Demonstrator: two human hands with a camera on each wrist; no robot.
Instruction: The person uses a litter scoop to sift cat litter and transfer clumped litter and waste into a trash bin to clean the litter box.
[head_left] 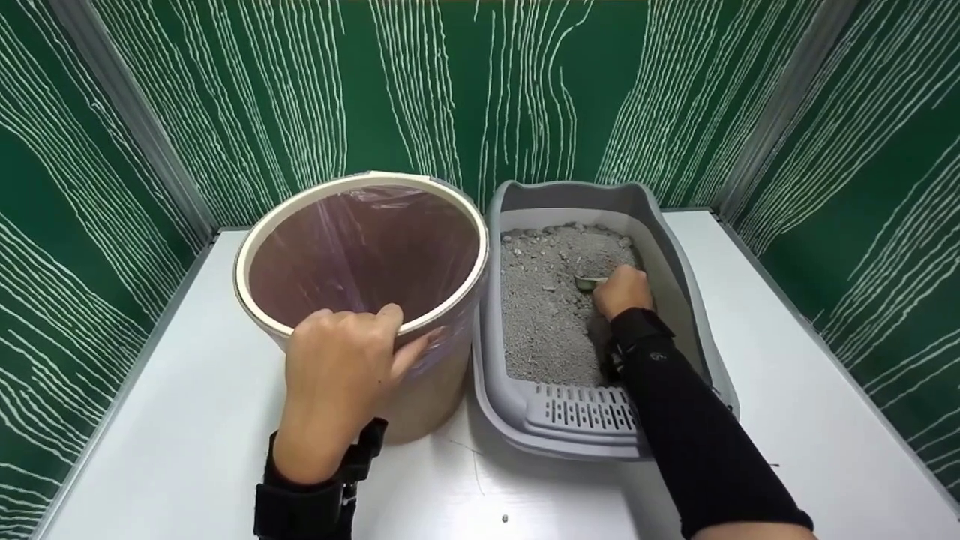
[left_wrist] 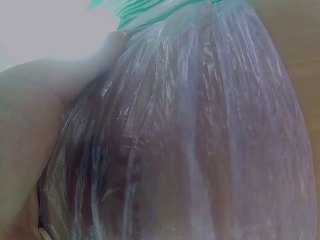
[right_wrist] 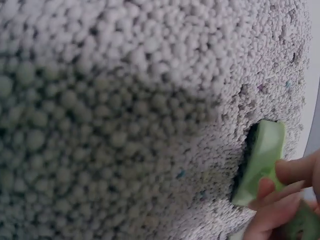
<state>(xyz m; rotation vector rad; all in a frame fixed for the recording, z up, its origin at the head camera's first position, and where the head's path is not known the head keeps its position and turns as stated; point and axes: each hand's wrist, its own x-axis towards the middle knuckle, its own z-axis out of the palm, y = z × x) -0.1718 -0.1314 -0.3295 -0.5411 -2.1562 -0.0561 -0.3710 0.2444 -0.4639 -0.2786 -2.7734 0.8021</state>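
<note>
My left hand (head_left: 341,367) grips the near rim of a round trash can (head_left: 431,405) with a cream rim. A thin translucent purple bag (head_left: 322,259) lines the can and folds over its edge; in the left wrist view the bag (left_wrist: 200,130) hangs in creases beside my thumb. In my right hand (head_left: 624,290) is a green litter scoop (head_left: 587,284), held inside a grey litter box (head_left: 492,322). Grey granular cat litter (head_left: 544,330) covers the floor of the box. The right wrist view has the green scoop (right_wrist: 262,160) at the litter surface, under my fingers.
Both containers stand side by side on a white table (head_left: 172,420), the can on the left. A slotted step (head_left: 589,405) forms the box's front. Green panels with white lines (head_left: 465,67) surround the table. A small crumb (head_left: 505,518) lies near the front.
</note>
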